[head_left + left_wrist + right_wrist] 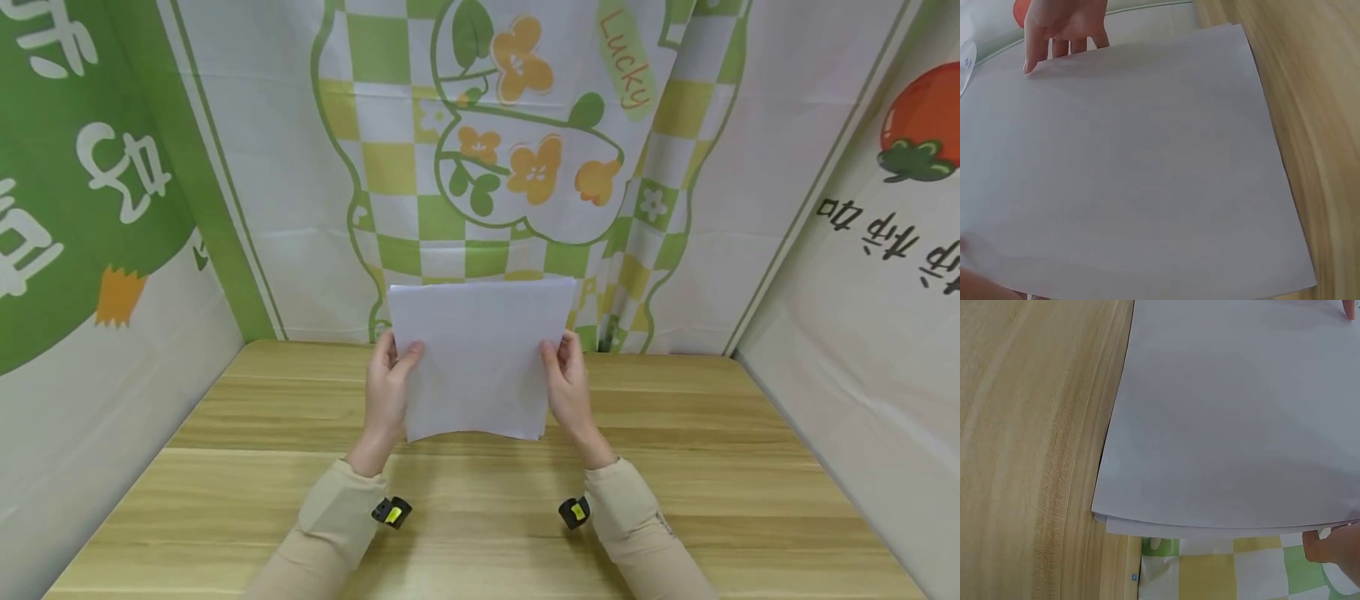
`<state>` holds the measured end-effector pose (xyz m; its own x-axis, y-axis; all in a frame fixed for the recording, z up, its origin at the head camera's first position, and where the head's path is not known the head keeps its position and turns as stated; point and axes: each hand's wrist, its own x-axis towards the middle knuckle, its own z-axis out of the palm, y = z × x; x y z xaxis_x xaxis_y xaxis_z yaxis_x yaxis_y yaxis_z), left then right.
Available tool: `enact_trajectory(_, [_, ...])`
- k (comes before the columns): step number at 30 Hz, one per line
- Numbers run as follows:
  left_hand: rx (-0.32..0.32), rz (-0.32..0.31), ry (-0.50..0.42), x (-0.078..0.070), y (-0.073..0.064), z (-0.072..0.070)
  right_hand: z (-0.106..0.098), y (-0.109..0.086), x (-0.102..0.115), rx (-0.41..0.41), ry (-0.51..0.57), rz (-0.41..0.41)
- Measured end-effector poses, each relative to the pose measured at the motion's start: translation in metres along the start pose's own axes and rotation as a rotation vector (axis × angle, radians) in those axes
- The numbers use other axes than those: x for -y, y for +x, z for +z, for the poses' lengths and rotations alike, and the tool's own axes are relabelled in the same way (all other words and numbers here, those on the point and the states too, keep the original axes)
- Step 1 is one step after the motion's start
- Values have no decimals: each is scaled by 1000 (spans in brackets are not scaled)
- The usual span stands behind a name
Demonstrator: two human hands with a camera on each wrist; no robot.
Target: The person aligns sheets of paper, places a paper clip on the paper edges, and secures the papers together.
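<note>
A small stack of white paper sheets (480, 362) is held up above the table, its face blank. My left hand (387, 387) grips the left edge, thumb on the front and fingers behind. On the opposite edge my right hand (567, 383) pinches the stack the same way. Seen from the left wrist, the paper (1135, 169) fills most of the view, with the right hand (1066, 28) at its far edge. In the right wrist view the sheets (1222, 425) lie slightly out of line at one corner, and part of the right hand (1338, 553) shows.
The wooden table (480, 517) spreads beneath both forearms. A printed cloth (525, 167) with green and yellow checks hangs behind it. Printed fabric walls stand at the left (97, 250) and right (847, 275). Each sleeve carries a small black device (392, 512).
</note>
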<state>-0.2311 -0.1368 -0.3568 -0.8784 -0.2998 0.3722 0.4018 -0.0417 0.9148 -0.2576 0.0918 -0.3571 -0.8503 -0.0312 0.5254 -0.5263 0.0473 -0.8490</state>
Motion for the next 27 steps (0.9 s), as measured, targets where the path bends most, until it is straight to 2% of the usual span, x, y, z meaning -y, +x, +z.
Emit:
enact_trajectory(6, [23, 37, -24, -6, 1, -1, 0, 2, 1, 8, 35, -5])
enact_trajectory(12, [22, 41, -40, -10, 0, 3, 3, 2, 1, 5, 57, -3])
enact_trajectory(15, [19, 56, -43, -9, 0, 4, 3, 1, 2, 11, 40, -10])
enact_trajectory(22, [58, 126, -33, -5, 1, 9, 6, 0, 5, 10, -31, -22])
enact_trajectory(27, [66, 131, -17, -5, 1, 8, 7, 1, 6, 9, -41, -26])
